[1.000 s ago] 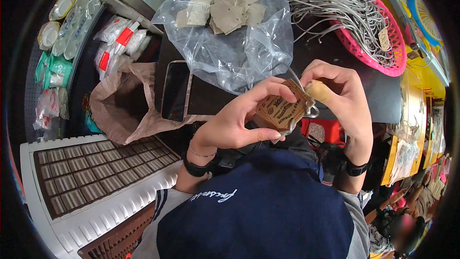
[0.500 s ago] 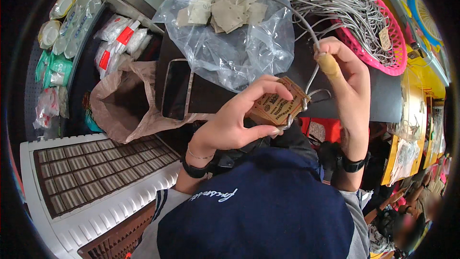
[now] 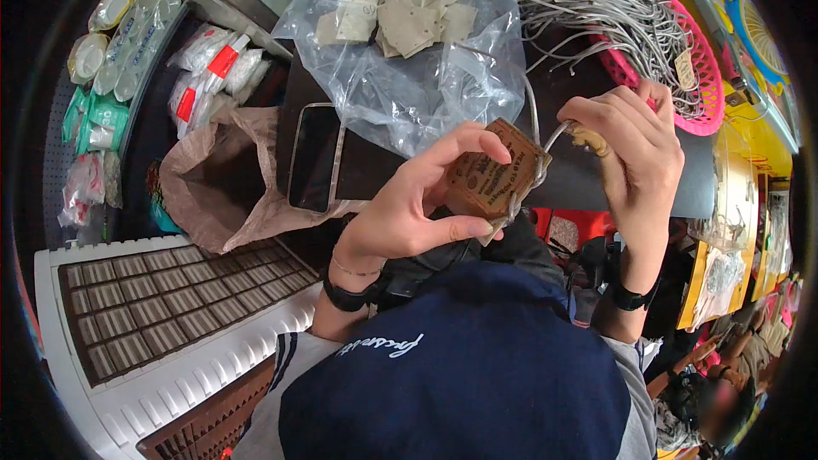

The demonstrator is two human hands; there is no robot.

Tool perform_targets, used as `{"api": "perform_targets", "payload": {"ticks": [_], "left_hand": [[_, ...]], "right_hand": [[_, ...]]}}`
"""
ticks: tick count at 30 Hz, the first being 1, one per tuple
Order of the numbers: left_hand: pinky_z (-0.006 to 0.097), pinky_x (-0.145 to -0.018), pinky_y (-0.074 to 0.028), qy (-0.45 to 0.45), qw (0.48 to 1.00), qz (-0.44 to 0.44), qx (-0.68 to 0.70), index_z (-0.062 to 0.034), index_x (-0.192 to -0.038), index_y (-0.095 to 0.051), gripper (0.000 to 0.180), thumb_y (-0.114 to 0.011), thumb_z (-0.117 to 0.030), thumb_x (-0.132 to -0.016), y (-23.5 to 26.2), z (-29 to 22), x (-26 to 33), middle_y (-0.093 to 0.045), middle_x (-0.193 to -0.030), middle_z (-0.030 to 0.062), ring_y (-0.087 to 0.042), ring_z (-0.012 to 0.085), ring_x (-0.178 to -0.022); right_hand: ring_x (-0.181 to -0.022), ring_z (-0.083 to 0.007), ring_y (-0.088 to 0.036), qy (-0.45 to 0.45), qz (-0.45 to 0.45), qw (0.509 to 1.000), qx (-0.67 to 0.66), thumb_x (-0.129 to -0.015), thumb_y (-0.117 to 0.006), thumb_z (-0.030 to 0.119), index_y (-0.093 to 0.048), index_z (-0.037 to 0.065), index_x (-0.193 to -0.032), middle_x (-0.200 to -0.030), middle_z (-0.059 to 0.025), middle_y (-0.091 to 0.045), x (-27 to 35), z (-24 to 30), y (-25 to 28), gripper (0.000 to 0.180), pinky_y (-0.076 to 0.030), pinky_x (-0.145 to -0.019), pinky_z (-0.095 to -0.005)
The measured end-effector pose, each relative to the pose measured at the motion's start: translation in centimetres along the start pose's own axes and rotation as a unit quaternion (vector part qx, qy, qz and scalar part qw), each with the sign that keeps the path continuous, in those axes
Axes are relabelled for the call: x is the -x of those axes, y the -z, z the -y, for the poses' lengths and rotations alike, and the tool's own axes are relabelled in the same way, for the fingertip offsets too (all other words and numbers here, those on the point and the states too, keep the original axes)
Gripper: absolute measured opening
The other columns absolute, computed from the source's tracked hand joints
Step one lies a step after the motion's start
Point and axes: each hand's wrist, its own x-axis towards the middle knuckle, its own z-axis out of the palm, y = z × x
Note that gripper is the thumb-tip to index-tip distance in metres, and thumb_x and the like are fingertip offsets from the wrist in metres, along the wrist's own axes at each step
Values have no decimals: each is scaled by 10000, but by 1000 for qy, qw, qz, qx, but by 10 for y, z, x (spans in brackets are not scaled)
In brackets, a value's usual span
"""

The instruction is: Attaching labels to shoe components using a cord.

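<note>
Pinching a brown cardboard tag point(image 3: 494, 175) between left hand point(image 3: 417, 204) thumb and fingers, above the lap; right hand point(image 3: 630, 149) clenching a grey string loop point(image 3: 535, 132) threaded through it, near the clear plastic bag point(image 3: 409, 51).

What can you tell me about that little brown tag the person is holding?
The brown tag is a small, flat rectangle that looks like cardboard, with dark printing on its face. It is tilted, held up above the dark table in front of the clear plastic bag. The left hand pinches it between thumb and fingers. A grey string loops through its right edge, and the right hand holds that string.
</note>
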Motion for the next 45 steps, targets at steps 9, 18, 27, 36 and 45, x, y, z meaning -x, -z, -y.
{"api": "perform_targets", "payload": {"ticks": [9, 18, 27, 36, 45], "left_hand": [[286, -860, -517, -32, 995, -78, -55, -24, -1212, -428, 531, -670, 98, -755, -4, 5, -2, -426, -1220, 72, -542, 153, -1057], [335, -888, -442, -133, 907, -73, -393, -53, -1121, -509, 489, -687, 90, -689, -15, -1, -11, -487, -1171, 138, -545, 284, -1061], [283, -649, -485, -139, 875, -158, -435, -62, -897, -611, 196, -685, 33, -741, -18, 9, -14, -594, -949, 84, -617, 205, -771], [325, -788, -521, -49, 904, -7, -424, -78, -1116, -625, 403, -670, 49, -737, -27, 8, -14, -621, -1127, 111, -639, 269, -945], [302, -714, -532, -90, 912, 13, -399, -55, -1026, -673, 282, -730, -63, -749, -21, 29, -10, -667, -999, 97, -661, 228, -856]], "right_hand": [[-727, -163, -592, -190, -176, 965, -40, -751, -701, 33, -664, 3, -853, -819, -80, -636, 5, 12, -5, 113, -444, -661, -258], [-736, -111, -574, -313, -10, 885, -345, -776, -669, 5, -651, -72, -878, -827, -91, -626, 16, 23, -24, 130, -453, -665, -227], [-802, -75, -503, -311, -35, 824, -472, -949, -524, 105, -586, -29, -928, -867, -25, -572, 18, 27, -39, 149, -401, -739, -209], [-844, -118, -530, -289, -96, 782, -543, -999, -441, 202, -568, -6, -933, -884, -44, -577, 4, 4, -17, 252, -411, -796, -250], [-749, -102, -521, -265, -120, 761, -580, -1003, -436, 205, -564, -20, -997, -827, -46, -568, -2, 0, -3, 258, -415, -712, -228]]}}
